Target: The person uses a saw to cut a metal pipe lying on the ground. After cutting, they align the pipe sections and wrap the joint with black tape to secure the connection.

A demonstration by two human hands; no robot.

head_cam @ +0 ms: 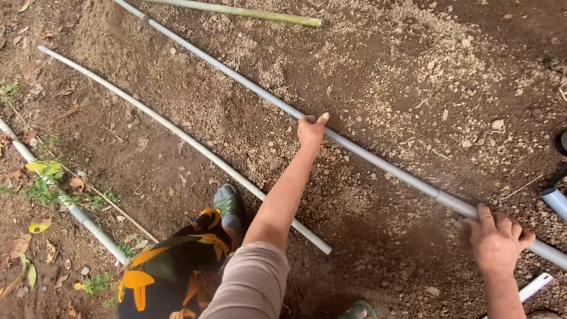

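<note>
gripping long grey pipe point(378, 162), left hand point(310, 129), right hand point(498, 239), bare soil point(384, 71)

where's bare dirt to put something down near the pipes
Free: the soil beyond the long grey pipe, and the strip between it and the white pipe. Crowded: the right edge past the right hand, with pipe ends.

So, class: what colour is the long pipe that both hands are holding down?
The pipe is grey, lying on brown soil; the head view shows it best.
</note>
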